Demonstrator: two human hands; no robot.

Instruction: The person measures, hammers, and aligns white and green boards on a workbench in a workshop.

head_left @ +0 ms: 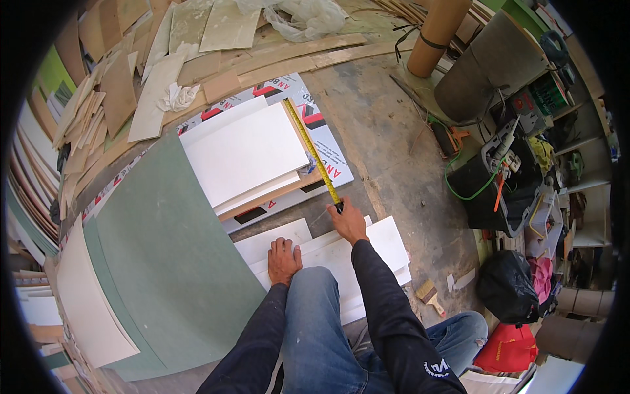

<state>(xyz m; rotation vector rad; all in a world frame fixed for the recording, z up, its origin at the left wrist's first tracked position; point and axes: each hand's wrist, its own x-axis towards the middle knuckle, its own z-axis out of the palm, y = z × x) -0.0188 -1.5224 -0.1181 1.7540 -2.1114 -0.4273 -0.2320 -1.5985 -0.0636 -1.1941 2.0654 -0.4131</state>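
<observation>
My right hand [349,222] grips a tape measure [339,207], its case mostly hidden by the fingers. The yellow blade [312,150] runs out along the right side of a stack of white panels [246,154], up to the stack's far right corner. My left hand [283,261] rests on a lower white board [295,234] beside my knee. Its fingers are loosely bent, with the thumb apart, and it holds nothing. More white boards [387,243] lie under my right forearm. The panel stack sits on a printed grey-and-red sheet [331,157].
A large green sheet [170,256] covers the left. Wood offcuts [118,98] are heaped at the far left. At right stand a brown roll [438,36], a dark bin [489,197] with tools and a green cable, and a black bag [505,285]. A paintbrush [430,295] lies near my knee.
</observation>
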